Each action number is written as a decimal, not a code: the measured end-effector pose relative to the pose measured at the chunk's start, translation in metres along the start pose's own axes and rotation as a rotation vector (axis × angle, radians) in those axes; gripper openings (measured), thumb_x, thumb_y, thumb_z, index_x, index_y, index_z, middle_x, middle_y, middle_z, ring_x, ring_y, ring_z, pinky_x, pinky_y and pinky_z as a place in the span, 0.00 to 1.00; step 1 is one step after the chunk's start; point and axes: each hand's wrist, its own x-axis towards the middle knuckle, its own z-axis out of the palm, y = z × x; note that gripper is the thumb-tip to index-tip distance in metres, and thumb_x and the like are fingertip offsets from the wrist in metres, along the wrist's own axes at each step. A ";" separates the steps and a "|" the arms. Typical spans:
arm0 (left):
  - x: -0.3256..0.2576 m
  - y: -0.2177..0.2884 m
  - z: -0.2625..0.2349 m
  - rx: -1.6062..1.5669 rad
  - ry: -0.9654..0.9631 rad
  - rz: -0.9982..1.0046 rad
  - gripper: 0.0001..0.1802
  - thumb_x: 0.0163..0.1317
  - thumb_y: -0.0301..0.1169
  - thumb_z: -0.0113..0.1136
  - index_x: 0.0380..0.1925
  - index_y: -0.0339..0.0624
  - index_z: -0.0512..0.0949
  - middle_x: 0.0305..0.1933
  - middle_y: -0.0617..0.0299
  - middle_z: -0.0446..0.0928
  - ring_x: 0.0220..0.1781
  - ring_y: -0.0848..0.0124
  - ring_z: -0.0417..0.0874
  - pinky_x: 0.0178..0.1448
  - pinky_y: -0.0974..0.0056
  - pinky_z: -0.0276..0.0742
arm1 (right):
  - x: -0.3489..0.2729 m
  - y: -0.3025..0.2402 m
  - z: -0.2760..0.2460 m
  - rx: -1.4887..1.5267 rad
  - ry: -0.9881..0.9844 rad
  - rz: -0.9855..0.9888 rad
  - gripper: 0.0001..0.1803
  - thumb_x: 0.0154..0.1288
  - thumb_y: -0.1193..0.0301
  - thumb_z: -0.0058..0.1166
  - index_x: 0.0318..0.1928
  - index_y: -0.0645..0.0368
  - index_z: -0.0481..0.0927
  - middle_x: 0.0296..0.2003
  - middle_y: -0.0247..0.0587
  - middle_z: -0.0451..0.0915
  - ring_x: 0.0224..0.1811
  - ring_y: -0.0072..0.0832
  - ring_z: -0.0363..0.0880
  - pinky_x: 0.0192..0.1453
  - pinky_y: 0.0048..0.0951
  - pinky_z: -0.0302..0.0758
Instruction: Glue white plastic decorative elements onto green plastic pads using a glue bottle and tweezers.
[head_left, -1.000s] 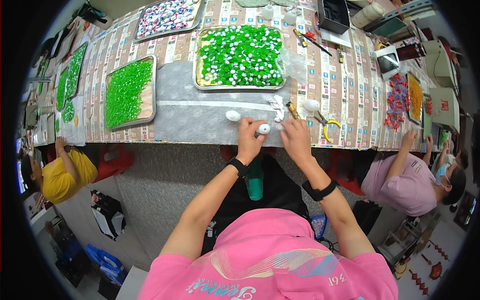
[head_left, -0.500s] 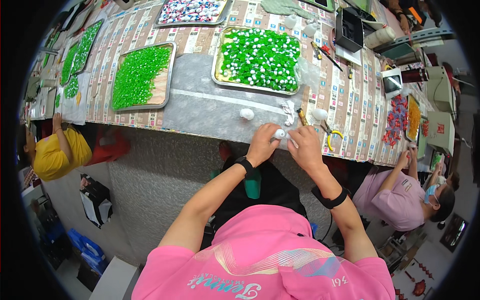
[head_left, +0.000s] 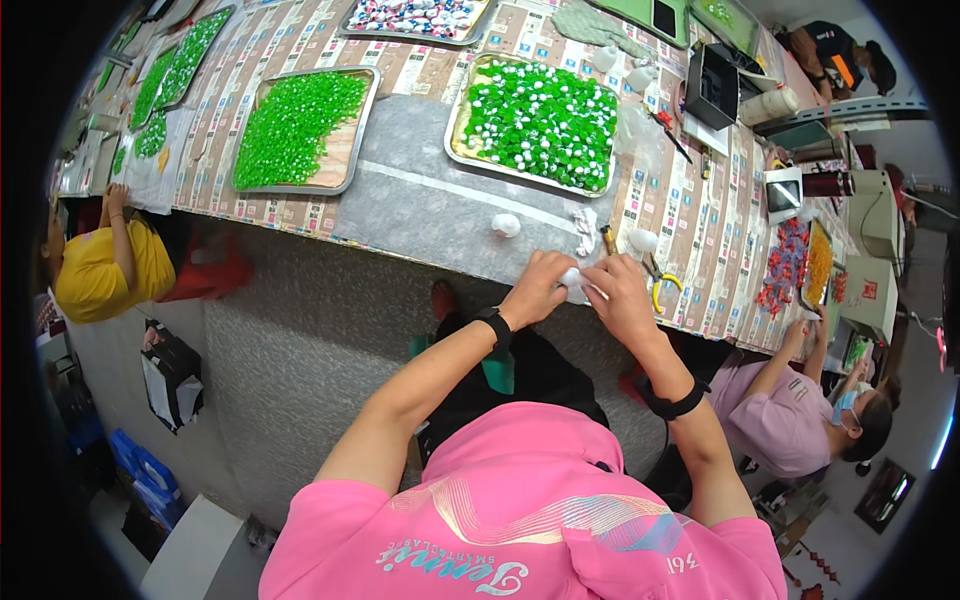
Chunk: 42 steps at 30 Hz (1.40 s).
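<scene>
At the table's near edge my left hand (head_left: 538, 290) is closed around a small white ball-shaped piece (head_left: 571, 277). My right hand (head_left: 620, 292) meets it from the other side, thumb and fingers pinched together against the piece. Whatever lies between those right fingertips is too small to name. Just beyond my hands sit a white round ball (head_left: 506, 225), a crumpled white tissue (head_left: 585, 230) and a second white ball (head_left: 643, 240). Close to my right hand lie pliers with yellow handles (head_left: 664, 288) and a tool with a yellowish handle (head_left: 608, 238).
A tray of green and white pieces (head_left: 449, 140) stands ahead, another tray of green pieces (head_left: 345, 185) to its left. Farther back is a tray of red, white and blue pieces (head_left: 420, 38). A black box (head_left: 712, 95) stands at right. Co-workers sit at both sides.
My right fingertips have closed in on the white piece, which now shows a different side. The whole view has shifted and turned slightly.
</scene>
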 end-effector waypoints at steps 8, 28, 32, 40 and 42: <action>-0.002 0.007 -0.003 -0.188 -0.149 0.006 0.21 0.47 0.22 0.54 0.46 0.39 0.70 0.44 0.49 0.69 0.51 0.49 0.69 0.57 0.53 0.66 | 0.008 0.005 -0.022 0.082 -0.135 -0.143 0.11 0.51 0.77 0.61 0.38 0.56 0.83 0.32 0.39 0.75 0.42 0.39 0.73 0.48 0.38 0.70; 0.001 0.022 0.006 -0.090 -0.162 -0.006 0.22 0.49 0.23 0.56 0.48 0.40 0.71 0.48 0.49 0.73 0.54 0.50 0.70 0.62 0.53 0.63 | 0.002 0.003 -0.043 -0.152 -0.216 -0.260 0.11 0.52 0.73 0.61 0.39 0.57 0.82 0.33 0.38 0.75 0.42 0.38 0.72 0.47 0.38 0.68; -0.002 0.024 0.011 -0.106 -0.139 0.014 0.22 0.50 0.23 0.57 0.48 0.40 0.71 0.47 0.49 0.73 0.54 0.50 0.70 0.62 0.54 0.64 | 0.002 0.008 -0.044 -0.119 -0.238 -0.281 0.11 0.53 0.72 0.61 0.39 0.56 0.82 0.33 0.38 0.76 0.41 0.38 0.73 0.46 0.38 0.68; -0.010 0.035 0.023 -0.047 -0.028 -0.002 0.20 0.50 0.21 0.56 0.46 0.40 0.72 0.45 0.50 0.72 0.51 0.51 0.70 0.59 0.54 0.65 | 0.007 0.007 -0.052 -0.217 -0.384 -0.228 0.09 0.52 0.66 0.64 0.33 0.57 0.83 0.29 0.38 0.78 0.37 0.38 0.74 0.45 0.39 0.68; -0.012 0.037 0.026 -0.052 0.062 0.013 0.19 0.49 0.21 0.56 0.45 0.40 0.71 0.45 0.50 0.72 0.51 0.51 0.69 0.58 0.55 0.65 | 0.008 0.006 -0.051 -0.230 -0.389 -0.232 0.09 0.52 0.67 0.64 0.33 0.57 0.83 0.29 0.38 0.78 0.37 0.38 0.74 0.45 0.39 0.68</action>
